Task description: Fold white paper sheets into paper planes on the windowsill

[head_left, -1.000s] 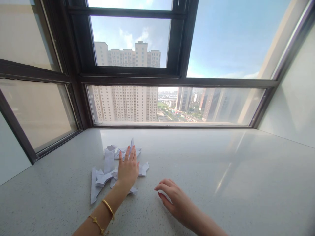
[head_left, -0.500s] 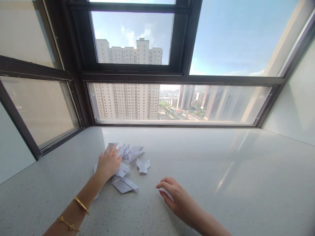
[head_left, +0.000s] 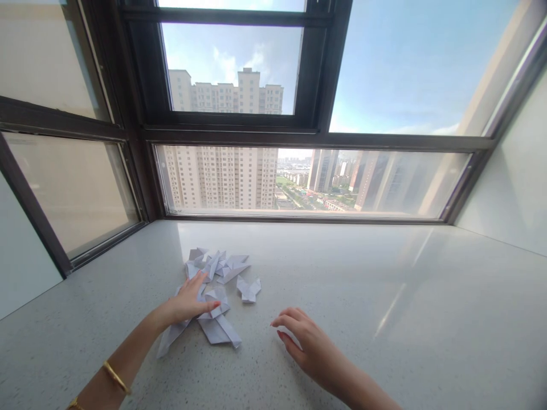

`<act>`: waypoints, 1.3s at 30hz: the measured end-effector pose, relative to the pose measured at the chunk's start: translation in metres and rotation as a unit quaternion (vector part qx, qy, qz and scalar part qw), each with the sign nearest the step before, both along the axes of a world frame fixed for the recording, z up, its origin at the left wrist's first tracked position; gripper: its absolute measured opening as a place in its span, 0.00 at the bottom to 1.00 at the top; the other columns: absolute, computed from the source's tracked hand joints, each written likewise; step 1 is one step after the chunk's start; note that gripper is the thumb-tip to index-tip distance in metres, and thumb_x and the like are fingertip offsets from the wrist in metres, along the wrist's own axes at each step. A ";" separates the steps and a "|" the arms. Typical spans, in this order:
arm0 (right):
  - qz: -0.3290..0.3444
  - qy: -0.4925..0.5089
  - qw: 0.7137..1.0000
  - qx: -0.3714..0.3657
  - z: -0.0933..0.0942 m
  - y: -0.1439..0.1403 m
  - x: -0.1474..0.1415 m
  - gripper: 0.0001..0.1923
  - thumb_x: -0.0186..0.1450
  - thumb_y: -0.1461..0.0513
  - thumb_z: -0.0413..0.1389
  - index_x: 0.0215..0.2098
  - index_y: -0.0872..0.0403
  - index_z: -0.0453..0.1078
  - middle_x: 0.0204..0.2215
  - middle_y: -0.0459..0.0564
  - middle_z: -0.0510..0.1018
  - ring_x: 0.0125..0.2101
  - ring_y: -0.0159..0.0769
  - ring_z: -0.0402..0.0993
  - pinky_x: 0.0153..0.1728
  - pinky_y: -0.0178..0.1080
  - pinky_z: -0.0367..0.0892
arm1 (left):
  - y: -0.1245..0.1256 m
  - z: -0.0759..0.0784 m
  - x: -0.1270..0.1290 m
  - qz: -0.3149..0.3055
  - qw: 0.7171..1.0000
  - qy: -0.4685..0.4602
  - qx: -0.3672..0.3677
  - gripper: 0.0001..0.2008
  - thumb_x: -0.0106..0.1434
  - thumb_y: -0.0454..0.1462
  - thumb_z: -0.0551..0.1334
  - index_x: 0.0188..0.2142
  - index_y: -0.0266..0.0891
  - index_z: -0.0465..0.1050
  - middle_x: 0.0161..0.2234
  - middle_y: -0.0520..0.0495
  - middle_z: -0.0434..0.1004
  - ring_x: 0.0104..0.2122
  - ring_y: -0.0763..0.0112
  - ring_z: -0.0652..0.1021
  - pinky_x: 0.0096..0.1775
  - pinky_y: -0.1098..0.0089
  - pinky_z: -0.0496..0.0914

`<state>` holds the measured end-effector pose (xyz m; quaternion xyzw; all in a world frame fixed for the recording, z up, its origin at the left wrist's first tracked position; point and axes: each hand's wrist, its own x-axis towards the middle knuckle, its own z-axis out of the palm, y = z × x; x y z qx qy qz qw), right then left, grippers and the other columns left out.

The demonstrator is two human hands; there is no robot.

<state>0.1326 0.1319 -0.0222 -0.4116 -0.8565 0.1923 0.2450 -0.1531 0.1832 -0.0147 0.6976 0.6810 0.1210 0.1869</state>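
Note:
Several folded white paper pieces point(head_left: 219, 331) lie in a loose pile on the speckled sill, left of the middle. Over the pile's left side is my left hand point(head_left: 190, 302), palm down with thumb and fingers spread, and it hides part of the papers beneath. Just right of the pile lies a small folded paper shape point(head_left: 248, 290), apart from the others. My right hand point(head_left: 301, 344) rests on the sill to the right of the papers, fingers loosely curved, a gap between thumb and forefinger, nothing held.
The speckled white sill point(head_left: 384, 296) reaches back to a dark window frame point(head_left: 299, 219). A side window frame point(head_left: 106, 245) closes off the left, and a white wall point(head_left: 508, 188) stands on the right. Tall buildings show outside the glass.
My left hand has moved back toward me over the pile, its thumb now stretched right. The nearer papers have shifted slightly toward me. My right hand has stayed in place.

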 end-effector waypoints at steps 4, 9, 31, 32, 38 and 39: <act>-0.002 -0.001 1.000 0.003 0.000 0.000 0.000 0.12 0.61 0.69 0.46 0.39 0.53 0.67 0.36 0.51 0.72 0.39 0.36 0.66 0.41 0.39 0.62 | -0.004 0.016 0.019 0.049 0.997 0.063 0.002 0.35 0.56 0.52 0.46 0.60 0.39 0.43 0.62 0.41 0.36 0.59 0.49 0.41 0.51 0.41 0.47; -0.003 0.001 1.000 0.006 0.000 0.000 0.001 0.12 0.61 0.69 0.46 0.39 0.53 0.67 0.36 0.52 0.72 0.38 0.37 0.66 0.40 0.39 0.63 | -0.012 0.010 0.040 -0.025 0.993 0.113 -0.009 0.28 0.58 0.43 0.47 0.58 0.42 0.48 0.61 0.44 0.42 0.59 0.54 0.47 0.51 0.41 0.48; -0.003 0.003 1.000 0.016 0.000 0.000 0.000 0.12 0.60 0.69 0.47 0.39 0.53 0.67 0.36 0.52 0.72 0.39 0.37 0.66 0.41 0.39 0.62 | -0.011 -0.004 0.050 -0.024 0.989 0.124 0.075 0.28 0.57 0.36 0.49 0.57 0.25 0.51 0.59 0.33 0.49 0.58 0.58 0.53 0.55 0.60 0.52; -0.002 0.003 1.000 0.017 -0.001 0.000 0.000 0.12 0.60 0.69 0.47 0.39 0.53 0.68 0.36 0.52 0.72 0.39 0.37 0.66 0.41 0.39 0.62 | -0.018 -0.001 0.057 -0.023 0.988 0.130 0.083 0.28 0.57 0.37 0.50 0.57 0.30 0.51 0.60 0.36 0.48 0.59 0.57 0.50 0.56 0.57 0.51; -0.006 0.005 0.999 0.035 0.006 0.005 0.007 0.12 0.61 0.69 0.47 0.39 0.54 0.67 0.36 0.52 0.73 0.39 0.38 0.66 0.41 0.41 0.62 | -0.069 0.005 0.110 -0.179 0.972 0.111 0.104 0.28 0.57 0.35 0.50 0.58 0.38 0.50 0.62 0.45 0.40 0.60 0.60 0.44 0.57 0.55 0.47; -0.010 0.007 0.999 0.039 0.009 0.006 0.011 0.12 0.61 0.68 0.46 0.39 0.54 0.67 0.36 0.52 0.73 0.39 0.38 0.66 0.42 0.41 0.62 | -0.073 0.002 0.119 -0.227 0.967 0.089 0.071 0.29 0.56 0.35 0.51 0.58 0.37 0.49 0.62 0.44 0.40 0.60 0.60 0.46 0.56 0.56 0.49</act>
